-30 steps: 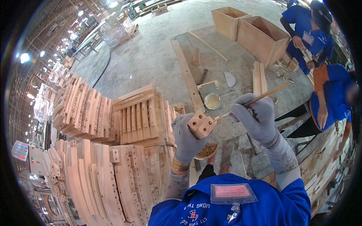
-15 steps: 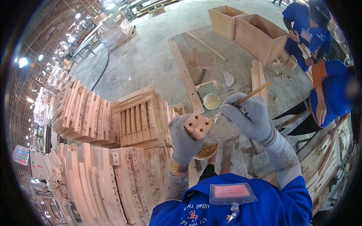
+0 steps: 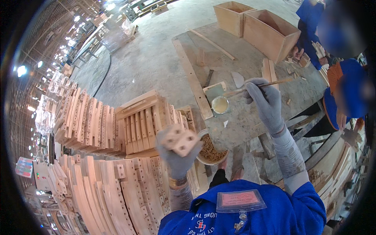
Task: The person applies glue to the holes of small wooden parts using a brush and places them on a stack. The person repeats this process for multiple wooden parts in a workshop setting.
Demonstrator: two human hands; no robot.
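- Head view: a concrete workshop floor filled the upper frame, with stacks of curved wooden parts (image 3: 98, 129) at left and a worn workbench (image 3: 250, 78) at centre right.
- The left hand (image 3: 178, 156), gloved, gripped a small drilled wooden block (image 3: 179, 141) at lower centre.
- The right hand (image 3: 264, 102) pinched a thin stick (image 3: 258, 86), its tip reaching toward a small glue cup (image 3: 220, 105) on the bench.
- A bowl of dowels (image 3: 211, 150) sat just below the bench edge.
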